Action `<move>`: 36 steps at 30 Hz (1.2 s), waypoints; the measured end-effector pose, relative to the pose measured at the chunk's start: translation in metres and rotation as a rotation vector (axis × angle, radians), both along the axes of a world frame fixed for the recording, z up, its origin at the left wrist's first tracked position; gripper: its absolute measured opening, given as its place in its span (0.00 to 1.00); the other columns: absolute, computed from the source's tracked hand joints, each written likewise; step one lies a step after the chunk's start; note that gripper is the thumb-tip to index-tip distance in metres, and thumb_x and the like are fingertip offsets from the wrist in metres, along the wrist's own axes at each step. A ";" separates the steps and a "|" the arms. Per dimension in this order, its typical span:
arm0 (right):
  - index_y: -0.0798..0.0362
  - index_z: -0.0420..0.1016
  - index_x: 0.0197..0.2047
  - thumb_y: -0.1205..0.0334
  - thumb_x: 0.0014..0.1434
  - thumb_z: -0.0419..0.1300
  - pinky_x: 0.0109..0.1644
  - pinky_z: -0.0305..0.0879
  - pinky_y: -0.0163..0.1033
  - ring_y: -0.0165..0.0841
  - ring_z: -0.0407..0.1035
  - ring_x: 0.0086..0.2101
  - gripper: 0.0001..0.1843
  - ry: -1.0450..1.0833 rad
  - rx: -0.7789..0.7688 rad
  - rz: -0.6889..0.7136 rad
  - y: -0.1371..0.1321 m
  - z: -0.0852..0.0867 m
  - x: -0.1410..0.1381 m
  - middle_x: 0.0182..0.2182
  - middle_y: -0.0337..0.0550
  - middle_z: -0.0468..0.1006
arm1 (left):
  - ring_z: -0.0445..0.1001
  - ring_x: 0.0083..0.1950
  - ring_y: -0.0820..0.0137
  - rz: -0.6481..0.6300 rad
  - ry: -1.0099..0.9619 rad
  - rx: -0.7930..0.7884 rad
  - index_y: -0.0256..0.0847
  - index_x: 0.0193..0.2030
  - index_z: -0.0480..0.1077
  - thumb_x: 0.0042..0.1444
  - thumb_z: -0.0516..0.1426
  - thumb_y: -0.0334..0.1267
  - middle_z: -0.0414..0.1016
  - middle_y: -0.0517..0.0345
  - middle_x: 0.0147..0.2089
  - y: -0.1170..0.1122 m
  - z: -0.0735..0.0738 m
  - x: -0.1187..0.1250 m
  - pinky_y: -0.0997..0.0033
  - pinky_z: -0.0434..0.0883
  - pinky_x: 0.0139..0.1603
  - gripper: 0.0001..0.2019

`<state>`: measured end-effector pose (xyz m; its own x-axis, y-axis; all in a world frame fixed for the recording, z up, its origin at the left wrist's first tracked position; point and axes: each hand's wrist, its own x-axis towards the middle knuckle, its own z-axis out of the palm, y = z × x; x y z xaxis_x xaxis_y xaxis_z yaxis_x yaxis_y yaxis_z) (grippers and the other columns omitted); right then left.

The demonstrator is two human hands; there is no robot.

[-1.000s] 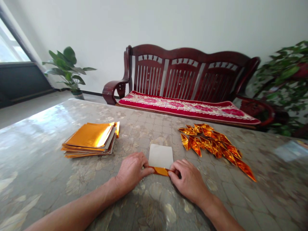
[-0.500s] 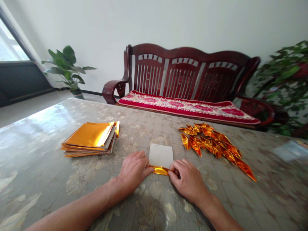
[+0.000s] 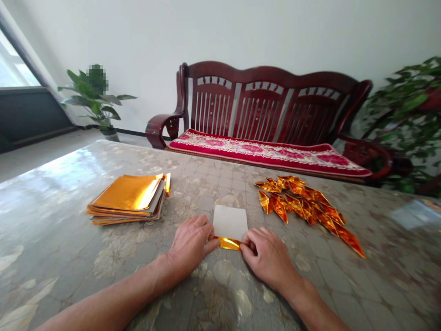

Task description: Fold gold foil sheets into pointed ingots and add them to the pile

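Observation:
A sheet of gold foil paper lies on the table with its pale side up. Its near edge is folded over into a shiny gold strip. My left hand pinches the left end of that strip, the thumb along the fold. At the strip's right end, my right hand grips with thumb and curled fingers. Left of my hands sits a stack of gold foil sheets. To the right lie several folded gold foil pieces with pointed ends, in a loose cluster.
The patterned table spreads under everything. Behind it stands a dark red wooden bench with a flowered red cover. A clear plastic item lies at the right. Potted plants stand on both sides.
Both hands stay at the fold almost unmoved. The gold strip's sheen has shifted slightly, and the whole view has moved a tiny bit.

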<state>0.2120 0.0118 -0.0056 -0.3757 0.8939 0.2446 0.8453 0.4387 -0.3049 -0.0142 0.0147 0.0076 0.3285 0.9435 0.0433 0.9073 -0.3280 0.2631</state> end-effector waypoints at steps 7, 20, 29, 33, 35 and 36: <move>0.49 0.71 0.37 0.66 0.57 0.64 0.41 0.58 0.41 0.38 0.66 0.38 0.06 0.058 0.035 0.012 -0.001 0.000 0.003 0.35 0.40 0.74 | 0.69 0.51 0.61 -0.136 -0.109 0.180 0.47 0.51 0.71 0.60 0.61 0.38 0.71 0.55 0.52 -0.003 -0.008 -0.002 0.61 0.65 0.50 0.12; 0.46 0.75 0.51 0.65 0.70 0.51 0.44 0.56 0.42 0.36 0.64 0.39 0.13 -0.036 0.105 0.430 -0.005 -0.003 0.003 0.37 0.42 0.75 | 0.71 0.42 0.64 -0.475 0.090 0.146 0.42 0.49 0.70 0.67 0.54 0.36 0.74 0.57 0.42 -0.018 0.001 0.001 0.62 0.67 0.44 0.07; 0.47 0.78 0.43 0.68 0.69 0.52 0.42 0.56 0.41 0.35 0.64 0.37 0.13 0.019 0.125 0.405 -0.005 -0.002 0.006 0.34 0.42 0.75 | 0.70 0.40 0.61 -0.486 0.264 0.187 0.37 0.44 0.70 0.63 0.55 0.30 0.72 0.55 0.40 -0.028 -0.001 0.011 0.61 0.68 0.38 0.04; 0.49 0.78 0.39 0.71 0.66 0.52 0.41 0.56 0.41 0.34 0.66 0.36 0.14 0.074 0.163 0.418 -0.004 -0.001 0.013 0.33 0.41 0.77 | 0.70 0.39 0.60 -0.423 0.350 0.211 0.35 0.43 0.71 0.61 0.54 0.27 0.72 0.51 0.41 -0.037 -0.007 0.011 0.61 0.68 0.36 0.07; 0.49 0.78 0.38 0.73 0.65 0.53 0.41 0.56 0.41 0.34 0.66 0.36 0.14 0.099 0.189 0.428 -0.004 -0.001 0.016 0.34 0.41 0.78 | 0.71 0.40 0.60 -0.398 0.402 0.227 0.34 0.42 0.71 0.59 0.53 0.25 0.72 0.48 0.42 -0.042 -0.010 0.010 0.61 0.69 0.36 0.08; 0.50 0.77 0.38 0.73 0.65 0.53 0.41 0.56 0.41 0.34 0.67 0.36 0.14 0.111 0.201 0.430 -0.003 -0.002 0.018 0.34 0.40 0.79 | 0.71 0.40 0.59 -0.390 0.426 0.233 0.34 0.42 0.71 0.57 0.53 0.24 0.73 0.46 0.43 -0.043 -0.012 0.010 0.61 0.69 0.36 0.08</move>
<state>0.2303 0.0083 -0.0071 -0.6623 0.5942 0.4563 0.5416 0.8006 -0.2564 -0.0042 -0.0288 -0.0040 0.6810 0.7320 0.0227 0.7185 -0.6618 -0.2139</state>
